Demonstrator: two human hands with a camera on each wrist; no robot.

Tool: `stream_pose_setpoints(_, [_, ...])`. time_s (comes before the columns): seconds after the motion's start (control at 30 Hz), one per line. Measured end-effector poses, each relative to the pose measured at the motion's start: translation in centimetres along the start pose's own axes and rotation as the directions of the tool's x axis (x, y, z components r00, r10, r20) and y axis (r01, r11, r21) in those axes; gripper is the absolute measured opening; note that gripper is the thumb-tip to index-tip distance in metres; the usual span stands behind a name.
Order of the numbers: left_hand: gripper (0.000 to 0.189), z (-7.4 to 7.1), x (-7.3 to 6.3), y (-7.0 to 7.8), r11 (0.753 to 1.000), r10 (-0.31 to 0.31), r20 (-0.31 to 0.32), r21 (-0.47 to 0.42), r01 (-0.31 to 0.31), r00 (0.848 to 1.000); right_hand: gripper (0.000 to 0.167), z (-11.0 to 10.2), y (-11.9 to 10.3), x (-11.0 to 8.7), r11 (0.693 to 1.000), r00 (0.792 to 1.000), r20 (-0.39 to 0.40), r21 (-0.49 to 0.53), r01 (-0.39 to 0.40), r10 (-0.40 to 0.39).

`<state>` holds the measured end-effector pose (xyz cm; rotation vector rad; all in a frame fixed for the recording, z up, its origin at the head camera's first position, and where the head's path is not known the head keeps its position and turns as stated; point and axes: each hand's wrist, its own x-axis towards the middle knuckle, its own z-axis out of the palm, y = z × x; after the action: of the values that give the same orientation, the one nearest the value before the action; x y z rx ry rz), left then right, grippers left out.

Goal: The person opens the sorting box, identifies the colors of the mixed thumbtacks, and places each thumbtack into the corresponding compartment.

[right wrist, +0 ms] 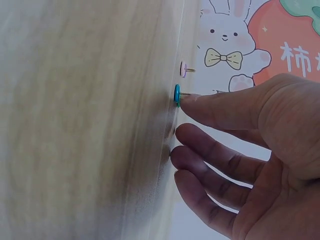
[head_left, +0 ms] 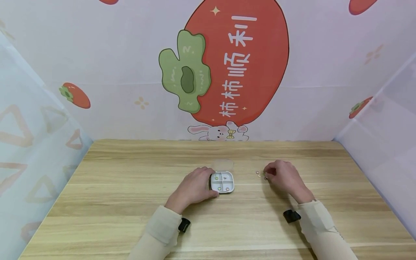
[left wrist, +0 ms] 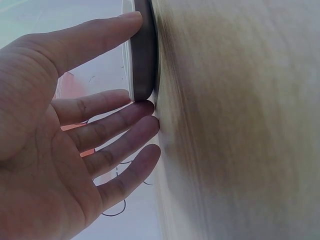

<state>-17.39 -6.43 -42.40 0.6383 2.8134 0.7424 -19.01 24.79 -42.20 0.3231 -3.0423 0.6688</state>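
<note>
A small white box (head_left: pixel 231 186) with four compartments lies on the table, its translucent lid (head_left: pixel 224 165) folded back. Thumbtacks sit in its compartments, among them a green thumbtack (head_left: pixel 216 178). My left hand (head_left: pixel 196 184) grips the box at its left side, thumb on the near edge and fingers at the far one; the left wrist view shows the box's dark base (left wrist: pixel 143 55). To the right, my right hand (head_left: pixel 283 176) pinches at a thumbtack among loose ones, index fingertip hidden behind the thumb. A teal thumbtack (right wrist: pixel 177 93) at the thumb tip and a pink thumbtack (right wrist: pixel 183 69) stand pin-up.
Other loose thumbtacks (head_left: pixel 258 172) lie just left of the right hand. The wooden table (head_left: pixel 130 202) meets a printed backdrop (head_left: pixel 123 108) at the back, with side sheets left and right. Dark straps (head_left: pixel 184 225) hang at both wrists.
</note>
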Motion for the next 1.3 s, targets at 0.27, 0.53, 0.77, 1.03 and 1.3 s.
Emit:
stream_pose_setpoints(0.27, [0.061,0.1,0.0,0.0,1.000,-0.008,-0.004,-0.007,0.008,1.000,0.009,-0.1,0.0,0.0,1.000,1.000,0.010,-0.004,0.003,-0.003])
stream_pose_setpoints(0.53, [0.061,0.1,-0.1,0.1,1.000,-0.007,-0.002,0.001,0.007,1.000,0.008,-0.5,0.0,-0.2,1.000,0.999,0.029,-0.019,0.013,-0.012])
stream_pose_setpoints(0.77, [0.061,0.0,-0.1,0.2,1.000,-0.010,0.005,0.001,0.010,1.000,0.005,-1.2,-0.1,-0.5,0.999,0.997,0.069,-0.044,0.032,-0.029])
stream_pose_setpoints(1.03, [0.060,-0.1,-0.2,0.2,1.000,-0.010,0.004,0.000,0.010,1.000,0.005,-1.3,-0.8,-0.7,0.998,0.993,0.122,-0.057,0.018,-0.011])
stream_pose_setpoints(1.3, [0.059,-0.1,-0.2,0.2,1.000,-0.004,0.000,0.002,0.004,1.000,0.004,-1.0,-0.9,-0.7,0.997,0.994,0.111,-0.079,0.012,-0.004])
